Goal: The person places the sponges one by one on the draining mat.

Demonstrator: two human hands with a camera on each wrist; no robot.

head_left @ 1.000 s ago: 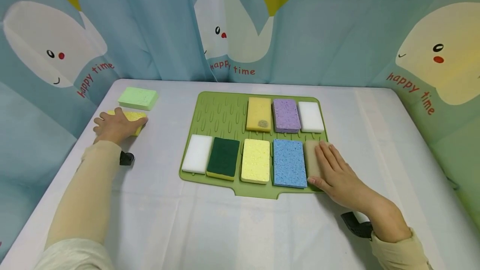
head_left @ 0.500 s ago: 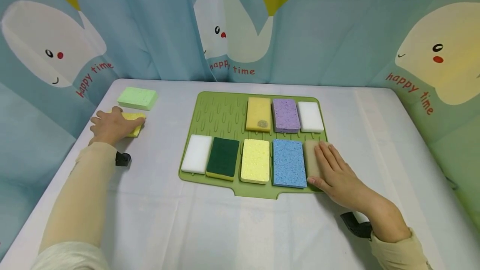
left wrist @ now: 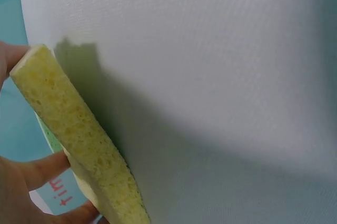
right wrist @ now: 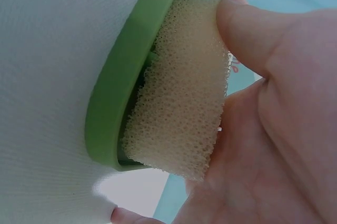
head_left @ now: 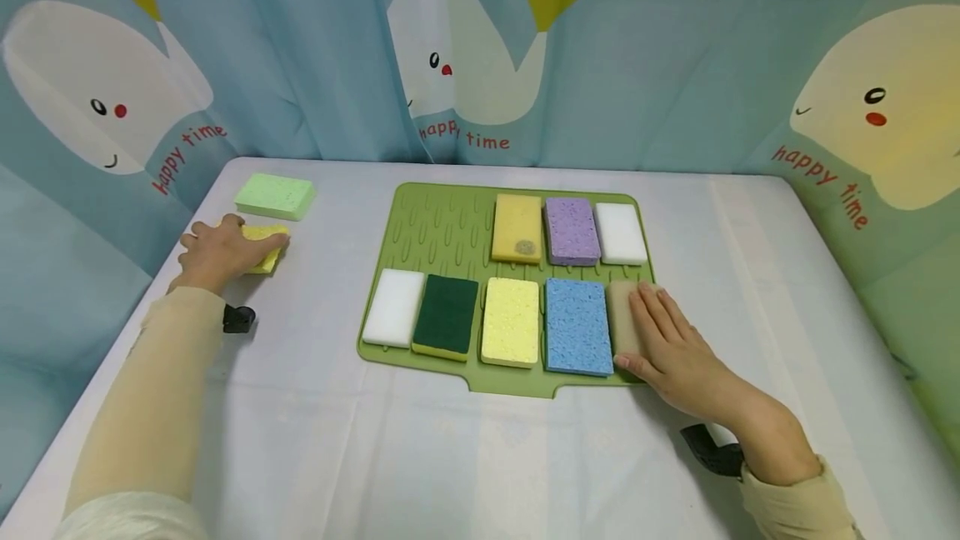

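Note:
At the left of the table my left hand (head_left: 216, 255) holds a yellow sponge (head_left: 264, 250), gripped between thumb and fingers. In the left wrist view this sponge (left wrist: 79, 134) is tilted up over the white cloth and casts a shadow there. My right hand (head_left: 678, 357) lies with straight fingers on a beige sponge (head_left: 624, 319) at the front right corner of the green mat (head_left: 438, 227). The right wrist view shows the thumb at one end of the beige sponge (right wrist: 181, 87), which sits inside the mat's raised rim (right wrist: 113, 98).
A light green sponge (head_left: 276, 196) lies behind my left hand. The mat's front row has white (head_left: 394, 307), dark green (head_left: 446, 317), pale yellow (head_left: 511, 322) and blue (head_left: 578, 327) sponges. Behind stand yellow (head_left: 517, 223), purple (head_left: 572, 230) and white (head_left: 622, 233) ones. A curtain (head_left: 675, 65) hangs behind.
My left hand and the yellow sponge have shifted slightly to the left, with the forearm following. The right hand and the sponges on the mat have stayed put.

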